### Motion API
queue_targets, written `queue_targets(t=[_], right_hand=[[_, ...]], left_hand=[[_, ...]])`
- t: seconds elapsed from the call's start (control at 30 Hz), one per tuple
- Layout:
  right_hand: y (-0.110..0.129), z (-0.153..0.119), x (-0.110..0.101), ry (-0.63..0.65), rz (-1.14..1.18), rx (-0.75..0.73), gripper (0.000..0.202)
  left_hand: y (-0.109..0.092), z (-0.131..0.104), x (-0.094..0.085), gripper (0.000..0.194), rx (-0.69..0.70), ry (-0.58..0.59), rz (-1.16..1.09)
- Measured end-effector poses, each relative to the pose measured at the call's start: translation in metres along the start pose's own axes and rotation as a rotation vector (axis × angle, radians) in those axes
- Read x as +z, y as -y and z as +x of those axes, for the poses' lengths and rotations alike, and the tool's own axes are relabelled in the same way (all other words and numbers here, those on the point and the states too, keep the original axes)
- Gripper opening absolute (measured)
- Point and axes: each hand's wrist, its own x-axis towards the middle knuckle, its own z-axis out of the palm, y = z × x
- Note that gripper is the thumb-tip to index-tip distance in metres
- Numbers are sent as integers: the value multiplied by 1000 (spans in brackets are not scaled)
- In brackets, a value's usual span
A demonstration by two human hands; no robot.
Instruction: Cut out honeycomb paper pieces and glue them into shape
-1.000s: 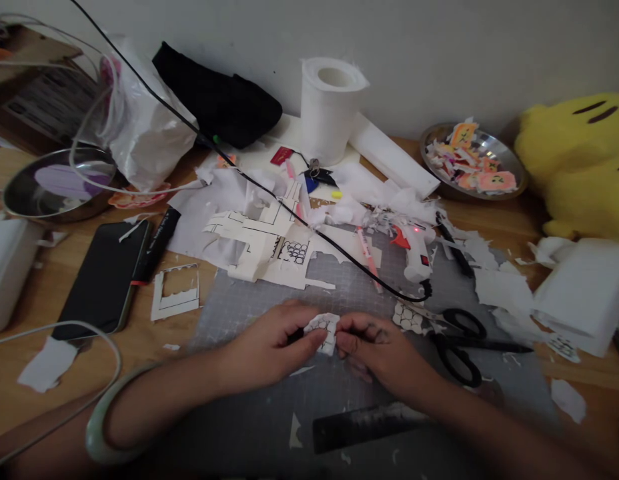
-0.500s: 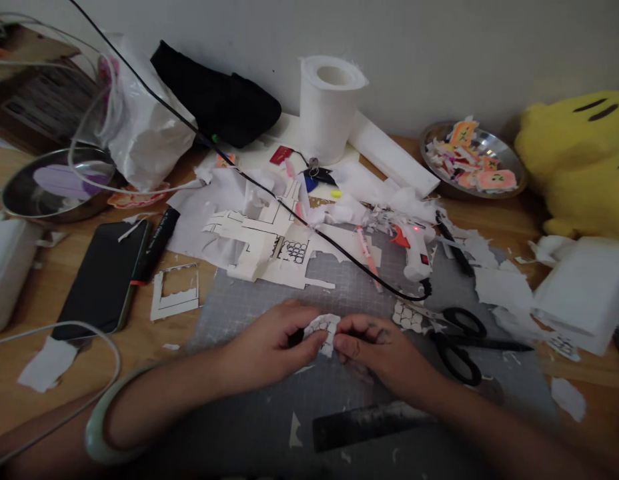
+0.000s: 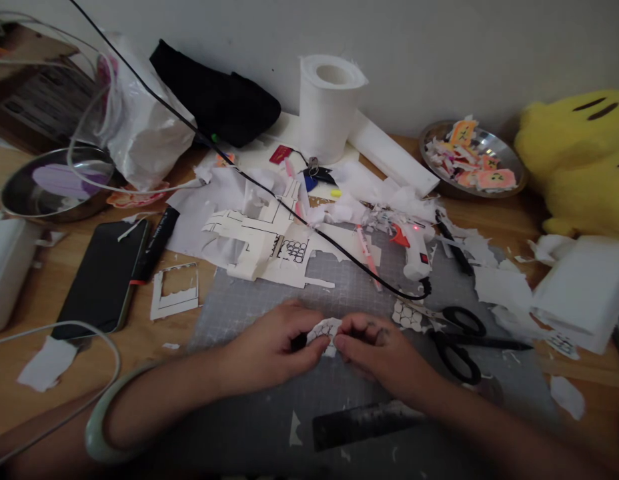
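A small white paper piece [image 3: 325,328] with black circles drawn on it is held above the grey cutting mat [image 3: 249,413]. My left hand [image 3: 287,340] pinches its left side, thumb on top. On the right edge, my right hand [image 3: 372,343] grips it between thumb and fingers; the fingertips partly hide that edge. Beyond my hands lies a white paper cutout [image 3: 259,250] with black lines and a patch of circles. Right of my right hand are black-handled scissors [image 3: 464,321] and another circle-patterned paper piece [image 3: 407,315].
A white glue gun [image 3: 417,250] lies at centre right, with a black cable [image 3: 359,265] crossing above the mat. A dark ruler [image 3: 364,425] lies in front. A phone [image 3: 104,270] and marker [image 3: 157,247] are left. Metal bowls, a paper roll [image 3: 329,107] and scraps stand behind.
The paper piece has tilted slightly between my fingers, and my left thumb has shifted a little. Everything else on the table stays in place.
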Motion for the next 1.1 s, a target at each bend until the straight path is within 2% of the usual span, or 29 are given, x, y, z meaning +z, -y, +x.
queue_targets(t=[0.1, 0.27, 0.37, 0.8, 1.1], right_hand=[[-2, 1, 0, 21, 41, -4, 33], [-4, 3, -3, 43, 114, -36, 36], [-4, 3, -4, 51, 82, -42, 37], [-4, 2, -4, 92, 5, -37, 37], [1, 0, -1, 53, -28, -4, 33]], left_hand=[[-1, 0, -1, 24, -28, 13, -21], [-2, 1, -3, 26, -65, 40, -181], [0, 1, -2, 27, -74, 11, -219], [1, 1, 0, 26, -66, -16, -121], [1, 1, -1, 26, -49, -13, -108]])
